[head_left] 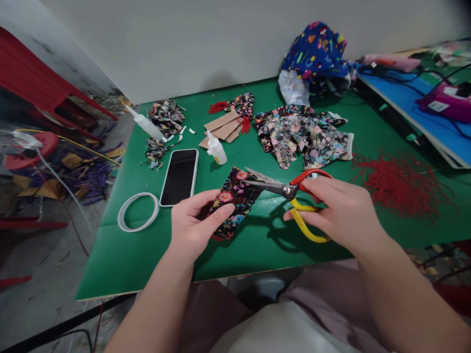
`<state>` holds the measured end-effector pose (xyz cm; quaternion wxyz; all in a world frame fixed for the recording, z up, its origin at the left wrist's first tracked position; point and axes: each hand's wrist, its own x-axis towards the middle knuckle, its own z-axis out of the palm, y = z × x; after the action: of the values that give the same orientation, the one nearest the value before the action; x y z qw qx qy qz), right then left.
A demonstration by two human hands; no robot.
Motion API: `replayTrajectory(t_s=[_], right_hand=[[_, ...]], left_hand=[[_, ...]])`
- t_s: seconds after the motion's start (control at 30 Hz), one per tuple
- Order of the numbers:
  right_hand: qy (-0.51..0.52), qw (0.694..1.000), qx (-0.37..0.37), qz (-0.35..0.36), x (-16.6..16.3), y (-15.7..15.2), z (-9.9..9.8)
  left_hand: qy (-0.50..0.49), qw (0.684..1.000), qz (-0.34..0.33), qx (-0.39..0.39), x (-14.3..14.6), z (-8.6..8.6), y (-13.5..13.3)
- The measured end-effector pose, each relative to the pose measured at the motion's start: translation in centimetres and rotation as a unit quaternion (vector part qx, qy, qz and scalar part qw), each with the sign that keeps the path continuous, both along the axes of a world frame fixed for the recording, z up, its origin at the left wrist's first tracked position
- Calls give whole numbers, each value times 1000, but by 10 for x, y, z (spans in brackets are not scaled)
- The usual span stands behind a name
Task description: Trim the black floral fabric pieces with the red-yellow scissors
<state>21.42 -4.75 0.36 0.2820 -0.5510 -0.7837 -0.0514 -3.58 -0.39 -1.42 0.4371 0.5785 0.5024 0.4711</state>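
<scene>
My left hand [195, 223] pinches a strip of black floral fabric [235, 196] and holds it up over the green table [121, 255]. My right hand [340, 211] grips scissors [290, 193] with one red and one yellow handle. Their blades are parted at the fabric's upper right edge. Both hands are closed around what they hold.
A phone [180, 176] lies face up beside a tape ring [138, 212]. A small glue bottle [216, 148], brown card pieces [222, 128], a floral fabric pile [301, 135], red thread [401, 184] and a blue cloth bundle [316, 51] lie further back. Clutter covers the floor at left.
</scene>
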Motion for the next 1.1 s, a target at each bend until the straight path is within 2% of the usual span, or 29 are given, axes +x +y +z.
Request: replayTrajectory(t_s=[0.47,0.67,0.83,1.1], right_hand=[[-53,998,20,-20,4,-2,-2],[4,999,-40,3,6,0,0],[-2,997,-73,3,6,3,1],[-25,999,-30,27,3,2,-3]], left_hand=[[11,1000,-3,12,-2,0,0],[-8,1000,2,24,-2,0,1],[8,1000,13,22,-4,0,1],[42,998,-21,41,-4,-1,1]])
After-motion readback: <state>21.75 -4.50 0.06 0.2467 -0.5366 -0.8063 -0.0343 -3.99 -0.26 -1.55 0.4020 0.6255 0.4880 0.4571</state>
